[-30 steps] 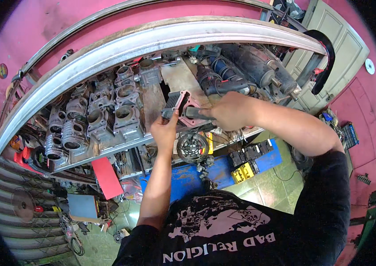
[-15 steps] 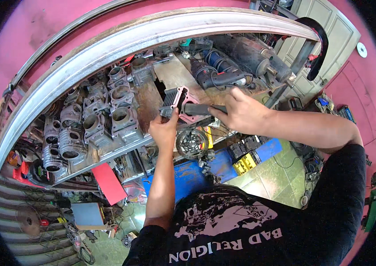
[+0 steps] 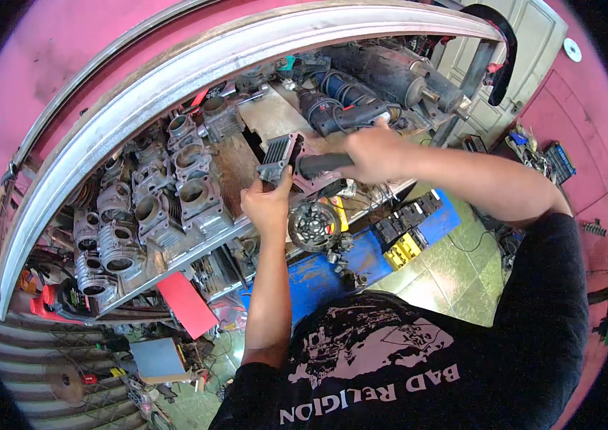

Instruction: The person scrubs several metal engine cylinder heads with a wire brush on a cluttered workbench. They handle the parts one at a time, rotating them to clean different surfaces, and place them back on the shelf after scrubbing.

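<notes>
Grey metal fins are showing where our left hand point(image 3: 269, 204) is pinching a finned engine part point(image 3: 280, 159) above the bench point(image 3: 236, 168), while our right hand point(image 3: 370, 152) is closing around a black tool handle point(image 3: 322, 165) against it. We are judging it best to be bracing the part firmly. A red flat card point(image 3: 185, 304) is hanging below the bench; a yellow-and-black box point(image 3: 402, 249) is lying on the floor.
</notes>
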